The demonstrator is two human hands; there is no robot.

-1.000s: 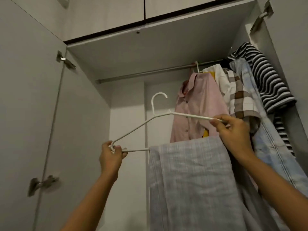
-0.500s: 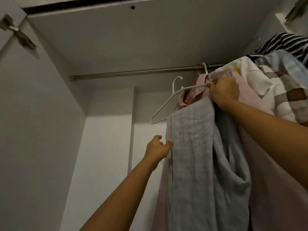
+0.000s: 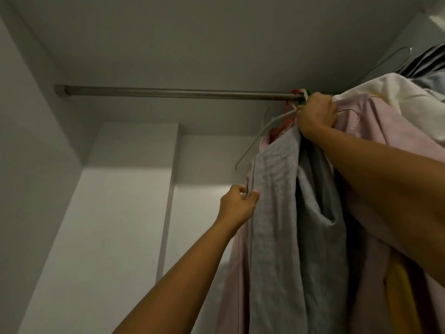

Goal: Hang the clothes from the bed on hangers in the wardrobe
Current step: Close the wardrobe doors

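Right hand (image 3: 315, 114) has raised hanger (image 3: 255, 143) to rail (image 3: 168, 92); left hand (image 3: 238, 206) pinches garment (image 3: 277, 225).

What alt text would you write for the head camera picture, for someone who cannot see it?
Seen from below inside a wardrobe, a person's right hand grips a white hanger carrying a grey garment just under the metal rail, while the left hand pinches the garment's edge. A pink shirt and other clothes hang beside it.

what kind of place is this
Most likely the inside of a wardrobe: a metal rail spans it near the top, with a pink shirt, grey cloth and a white hanger bunched at its right end.
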